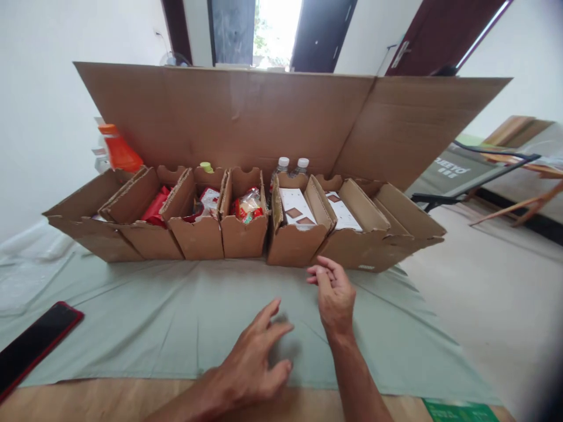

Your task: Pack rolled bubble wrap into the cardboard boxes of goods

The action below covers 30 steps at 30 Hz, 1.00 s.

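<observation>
My left hand (253, 357) hovers over the green cloth (149, 316), fingers spread and nothing in them. Farther right, my right hand (336, 293) is half curled, its fingers loosely apart, with no object visible in it. It is nearest to the front of a cardboard bin (299, 249) that holds a white box with brown squares (297, 206). A similar white box (342, 211) stands in the bin to the right. To the left, other bins contain a red packet (156, 206), a red and white packet (210, 202) and colourful wrapped snacks (248, 205).
A tall cardboard panel (246, 117) rises behind the bins. Two clear bottles with white caps (291, 165) and an orange bottle (119, 149) stand at the back. A phone (37, 346) lies front left, a green printed item (460, 411) front right. A folding chair (457, 170) is beyond.
</observation>
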Tool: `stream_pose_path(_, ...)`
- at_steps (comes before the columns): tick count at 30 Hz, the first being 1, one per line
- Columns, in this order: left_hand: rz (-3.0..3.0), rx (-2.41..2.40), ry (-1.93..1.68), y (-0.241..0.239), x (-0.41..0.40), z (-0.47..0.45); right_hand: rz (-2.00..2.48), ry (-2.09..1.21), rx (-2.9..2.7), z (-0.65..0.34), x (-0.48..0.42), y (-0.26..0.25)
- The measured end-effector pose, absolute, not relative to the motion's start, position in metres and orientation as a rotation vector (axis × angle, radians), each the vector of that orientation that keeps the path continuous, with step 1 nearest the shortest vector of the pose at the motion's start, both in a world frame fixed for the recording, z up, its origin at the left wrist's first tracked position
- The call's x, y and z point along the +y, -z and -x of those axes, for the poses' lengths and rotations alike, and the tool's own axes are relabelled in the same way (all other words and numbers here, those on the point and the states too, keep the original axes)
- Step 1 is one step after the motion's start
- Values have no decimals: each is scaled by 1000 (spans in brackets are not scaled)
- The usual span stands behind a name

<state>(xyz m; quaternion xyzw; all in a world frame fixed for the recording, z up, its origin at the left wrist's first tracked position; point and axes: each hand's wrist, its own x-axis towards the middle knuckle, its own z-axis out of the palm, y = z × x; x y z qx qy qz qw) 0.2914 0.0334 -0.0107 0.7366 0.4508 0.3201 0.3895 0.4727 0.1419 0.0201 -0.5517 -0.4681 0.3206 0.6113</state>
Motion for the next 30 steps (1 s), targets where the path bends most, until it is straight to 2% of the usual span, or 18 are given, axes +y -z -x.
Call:
stream_pose_path(5, -1931, 1296, -1095, 34, -37, -215, 1161, -618, -1682, -416, 142, -86)
stream_pose_path(11, -1790, 1531, -1332, 50, -63, -177, 1539, -246, -2235, -354, 192, -123)
stream_pose_path(17, -1842, 1520, -1327, 36, -54, -170, 1476, -196, -2250, -374, 138, -114)
stream_pose_path(21, -1902, 1461, -1336, 16, -41, -173, 1322, -284, -2116, -391, 99, -117)
stream_pose_path(25, -1920, 1383, -1349, 7, -37, -185, 1379, -454, -2121, -369, 129, -124)
stream_pose_path(30, -1949, 1286, -1310, 24, -56, -180, 1414, -540, -2136, -338, 179, -116)
